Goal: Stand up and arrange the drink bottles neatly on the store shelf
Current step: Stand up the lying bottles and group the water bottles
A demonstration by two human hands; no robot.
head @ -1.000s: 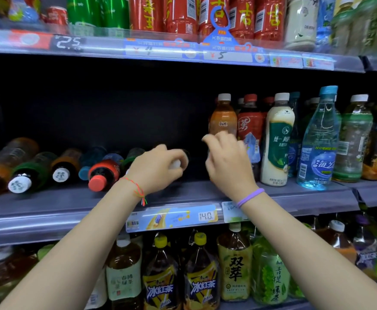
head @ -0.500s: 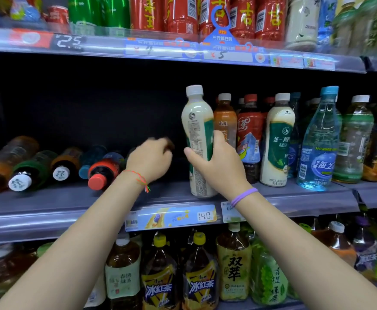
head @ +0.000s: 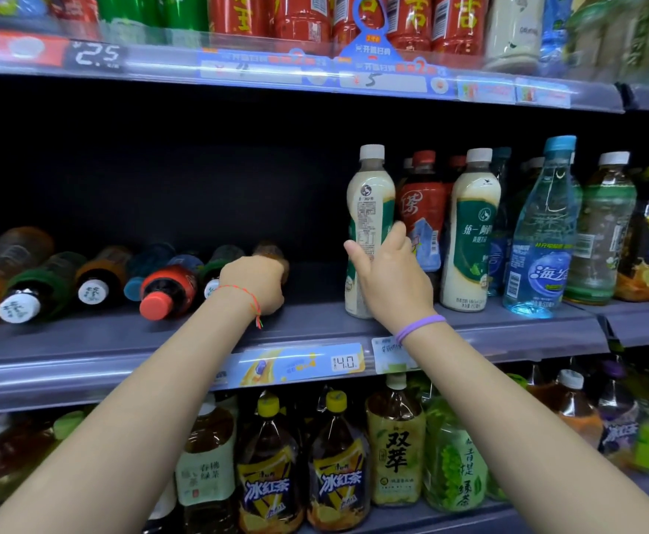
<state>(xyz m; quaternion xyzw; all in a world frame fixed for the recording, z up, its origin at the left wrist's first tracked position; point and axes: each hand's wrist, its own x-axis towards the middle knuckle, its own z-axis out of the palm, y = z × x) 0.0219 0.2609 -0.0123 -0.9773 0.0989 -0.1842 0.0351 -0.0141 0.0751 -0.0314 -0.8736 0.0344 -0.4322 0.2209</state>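
A cream milk-tea bottle with a white cap and green label stands upright on the middle shelf. My right hand wraps its lower half, thumb on the left, fingers on the right. It stands just left of the upright row: a red tea bottle, a second milk-tea bottle and a clear blue water bottle. To the left, my left hand is closed over a brown bottle that lies on its side. Further left lie several more bottles, caps outward, one with a red cap.
The shelf above carries red and green cans behind a price rail. Below, large iced-tea and green-tea bottles stand tightly packed. A dark gap of bare shelf lies between my hands. More upright bottles fill the right end.
My right hand raised the milk-tea bottle from lying to upright and shifted it right, against the standing row. My left hand moved back and closed on the lying brown bottle.
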